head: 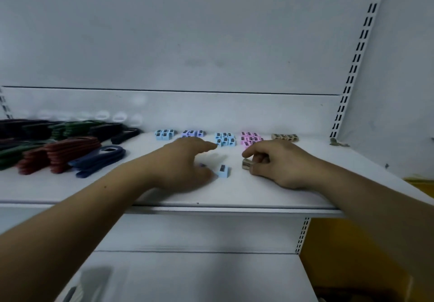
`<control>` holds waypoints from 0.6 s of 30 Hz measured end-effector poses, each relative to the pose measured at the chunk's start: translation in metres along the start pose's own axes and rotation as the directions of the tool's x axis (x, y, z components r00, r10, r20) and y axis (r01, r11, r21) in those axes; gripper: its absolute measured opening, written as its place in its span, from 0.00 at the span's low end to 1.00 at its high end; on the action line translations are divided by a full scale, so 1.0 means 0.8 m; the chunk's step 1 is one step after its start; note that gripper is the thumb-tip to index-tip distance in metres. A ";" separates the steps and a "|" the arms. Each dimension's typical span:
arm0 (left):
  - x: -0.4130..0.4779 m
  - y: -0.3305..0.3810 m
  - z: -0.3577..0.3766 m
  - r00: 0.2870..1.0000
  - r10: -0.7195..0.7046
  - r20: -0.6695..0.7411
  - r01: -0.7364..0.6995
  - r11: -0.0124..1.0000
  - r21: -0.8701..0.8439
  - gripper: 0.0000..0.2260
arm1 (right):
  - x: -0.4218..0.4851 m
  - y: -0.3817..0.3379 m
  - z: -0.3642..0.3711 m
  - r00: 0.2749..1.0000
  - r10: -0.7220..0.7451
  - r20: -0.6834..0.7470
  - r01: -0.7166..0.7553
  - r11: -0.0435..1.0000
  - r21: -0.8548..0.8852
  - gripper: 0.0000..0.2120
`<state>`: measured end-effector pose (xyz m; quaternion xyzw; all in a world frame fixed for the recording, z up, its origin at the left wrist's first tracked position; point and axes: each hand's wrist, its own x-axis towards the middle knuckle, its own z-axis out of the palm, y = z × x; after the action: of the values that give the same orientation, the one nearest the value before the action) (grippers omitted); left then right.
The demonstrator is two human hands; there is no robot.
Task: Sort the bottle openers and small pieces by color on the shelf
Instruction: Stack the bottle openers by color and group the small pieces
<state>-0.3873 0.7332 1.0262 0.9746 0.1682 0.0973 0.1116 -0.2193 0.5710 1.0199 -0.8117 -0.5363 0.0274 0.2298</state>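
R hand (pixel 274 162) pinches beige piece (pixel 246 162) at flat sides; prob. light, stiff, slick; L hand (pixel 185 160) loose, holds nothing.

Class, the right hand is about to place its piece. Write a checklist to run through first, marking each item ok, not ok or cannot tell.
1. Right hand has a grip on the tan piece: ok.
2. Matching tan group stands at the back: ok.
3. Way from the hand to that group is free: ok.
4. Left hand holding anything: cannot tell, it hides what lies beneath.
5. Front of the shelf sorted: not ok, a loose blue piece lies beside the left hand.
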 end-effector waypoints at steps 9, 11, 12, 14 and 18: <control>-0.021 -0.027 -0.005 0.990 0.032 -0.134 -0.022 0.997 0.073 0.18 | 0.003 -0.009 0.004 1.000 -0.008 0.021 0.007 1.000 0.014 0.10; -0.022 -0.031 -0.007 0.994 -0.001 -0.113 0.010 0.997 0.076 0.21 | 0.003 -0.009 0.005 1.000 -0.003 0.025 0.001 0.998 0.061 0.10; -0.024 -0.032 -0.008 0.996 -0.030 -0.086 0.035 0.998 0.057 0.20 | 0.004 -0.010 0.006 1.000 -0.003 0.028 0.001 0.997 0.076 0.10; -0.026 -0.032 -0.008 0.998 -0.058 -0.035 0.059 0.998 0.032 0.16 | 0.004 -0.008 0.008 1.000 -0.003 0.019 0.001 0.996 0.084 0.10; -0.030 -0.030 -0.008 0.997 -0.026 -0.078 0.026 1.000 0.002 0.11 | 0.003 -0.006 0.006 1.000 0.014 0.003 -0.014 0.994 0.105 0.11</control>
<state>-0.4180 0.7477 1.0225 0.9679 0.1852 0.1334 0.1050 -0.2238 0.5762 1.0180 -0.8021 -0.5288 0.0581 0.2711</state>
